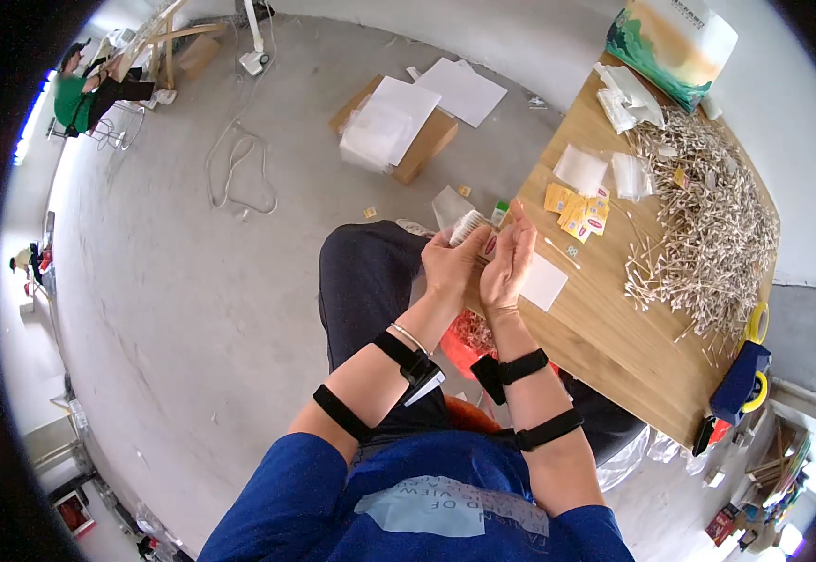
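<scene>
In front of my knees, my left hand (449, 269) is closed around a bundle of cotton swabs (467, 228), their white tips pointing up and away from me. Right beside it, my right hand (509, 266) is held upright with its fingers stretched out, the palm facing the bundle. A small card with a red mark (490, 245) shows between the two hands; which hand supports it, I cannot tell. Clear plastic (447, 206) shows just beyond the bundle. One loose cotton swab (563, 254) and a white sheet (543, 282) lie on the table by my right hand.
A large heap of cotton swabs (708, 215) covers the wooden table's (605, 342) right side. Yellow cards (577, 208), clear bags (581, 170) and a tape dispenser (741, 382) are there too. Cardboard (427, 148) with white sheets lies on the floor; a person (75, 101) sits far left.
</scene>
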`<state>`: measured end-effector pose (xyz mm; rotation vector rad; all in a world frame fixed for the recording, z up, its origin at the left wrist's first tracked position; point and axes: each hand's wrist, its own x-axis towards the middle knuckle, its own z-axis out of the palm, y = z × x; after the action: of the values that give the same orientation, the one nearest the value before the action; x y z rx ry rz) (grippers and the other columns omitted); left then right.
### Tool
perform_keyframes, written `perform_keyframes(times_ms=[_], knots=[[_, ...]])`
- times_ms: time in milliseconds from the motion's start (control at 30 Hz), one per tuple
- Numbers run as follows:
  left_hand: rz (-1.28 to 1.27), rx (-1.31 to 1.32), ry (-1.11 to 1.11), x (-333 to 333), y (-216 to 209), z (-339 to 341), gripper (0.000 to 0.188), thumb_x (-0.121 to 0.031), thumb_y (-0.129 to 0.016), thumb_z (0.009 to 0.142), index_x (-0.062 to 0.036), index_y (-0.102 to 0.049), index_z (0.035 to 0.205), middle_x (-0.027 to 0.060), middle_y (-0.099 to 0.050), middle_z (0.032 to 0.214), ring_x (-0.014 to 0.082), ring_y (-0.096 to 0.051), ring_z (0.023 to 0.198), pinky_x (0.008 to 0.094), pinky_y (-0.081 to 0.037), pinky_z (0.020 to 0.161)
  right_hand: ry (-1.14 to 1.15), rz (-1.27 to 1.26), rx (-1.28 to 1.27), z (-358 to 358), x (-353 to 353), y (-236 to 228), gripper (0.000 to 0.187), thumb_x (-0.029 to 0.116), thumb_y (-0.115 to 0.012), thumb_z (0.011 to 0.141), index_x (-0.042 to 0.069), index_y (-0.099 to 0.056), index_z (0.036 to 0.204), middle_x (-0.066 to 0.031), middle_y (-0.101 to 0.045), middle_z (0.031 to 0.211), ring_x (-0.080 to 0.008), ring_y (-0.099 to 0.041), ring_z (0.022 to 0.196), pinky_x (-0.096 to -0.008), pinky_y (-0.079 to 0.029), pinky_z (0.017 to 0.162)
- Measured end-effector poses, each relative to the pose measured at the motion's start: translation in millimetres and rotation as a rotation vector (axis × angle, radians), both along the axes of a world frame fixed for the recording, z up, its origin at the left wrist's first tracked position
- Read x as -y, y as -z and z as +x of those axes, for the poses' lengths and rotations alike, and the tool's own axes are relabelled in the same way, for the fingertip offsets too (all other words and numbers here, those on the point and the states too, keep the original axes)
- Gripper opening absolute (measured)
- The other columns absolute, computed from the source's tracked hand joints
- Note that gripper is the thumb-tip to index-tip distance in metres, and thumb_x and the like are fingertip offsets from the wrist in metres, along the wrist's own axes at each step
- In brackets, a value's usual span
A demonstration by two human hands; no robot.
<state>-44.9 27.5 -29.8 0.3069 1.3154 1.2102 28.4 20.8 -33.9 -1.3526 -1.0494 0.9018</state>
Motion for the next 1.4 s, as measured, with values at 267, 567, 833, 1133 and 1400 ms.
perform_keyframes(times_ms=[267,567,833,1133,1400], knots=[[0.093,0.013,0.074,0,2,3,0.024,-0.012,-0.076,0.081,0.0007,-0.065,0.099,0.0072,-0.069,0.090,0.0132,-0.065,0.075,0.0265,-0.053,0.064,0.022,0.090,0.125,-4,-7,15,0.031,0.014,-0.041,0.100,0.001,-0.049,0.127,-0.0162,-0.062,0.112,-0.0229,-0.059,0.102,-0.0359,-0.045,0.090],[0.024,0.148,-0.017,-9,13,-7,0.023,-0.014,-0.075,0.082,0.0008,-0.065,0.096,0.0050,-0.067,0.088,0.0121,-0.064,0.075,0.0254,-0.052,0.062,-0.007,-0.068,0.322,-5,-9,0,0.028,0.012,-0.039,0.099,-0.001,-0.048,0.123,-0.0209,-0.057,0.111,-0.0336,-0.058,0.099,-0.0417,-0.046,0.089],[0.029,0.017,0.084,-2,3,-4,0.024,-0.017,-0.074,0.083,0.0017,-0.066,0.095,0.0058,-0.068,0.087,0.0102,-0.063,0.074,0.0247,-0.051,0.063,0.001,0.055,0.242,-7,-10,11,0.030,0.013,-0.040,0.100,-0.001,-0.047,0.125,-0.0180,-0.062,0.101,-0.0304,-0.059,0.095,-0.0394,-0.046,0.087],[-0.052,0.025,-0.026,10,8,-10,0.028,-0.019,-0.070,0.088,0.0032,-0.064,0.103,0.0072,-0.068,0.094,0.0119,-0.064,0.081,0.0248,-0.052,0.070,0.053,0.004,0.405,-7,-13,9,0.030,0.013,-0.040,0.100,-0.003,-0.048,0.124,-0.0177,-0.062,0.100,-0.0298,-0.060,0.094,-0.0385,-0.047,0.086],[-0.010,-0.059,0.084,17,7,-6,0.023,-0.016,-0.069,0.089,0.0016,-0.063,0.102,0.0059,-0.067,0.093,0.0127,-0.065,0.079,0.0250,-0.053,0.068,-0.014,-0.006,0.336,-4,-11,5,0.028,0.006,-0.042,0.097,0.001,-0.050,0.123,-0.0171,-0.064,0.104,-0.0271,-0.063,0.097,-0.0360,-0.048,0.087]])
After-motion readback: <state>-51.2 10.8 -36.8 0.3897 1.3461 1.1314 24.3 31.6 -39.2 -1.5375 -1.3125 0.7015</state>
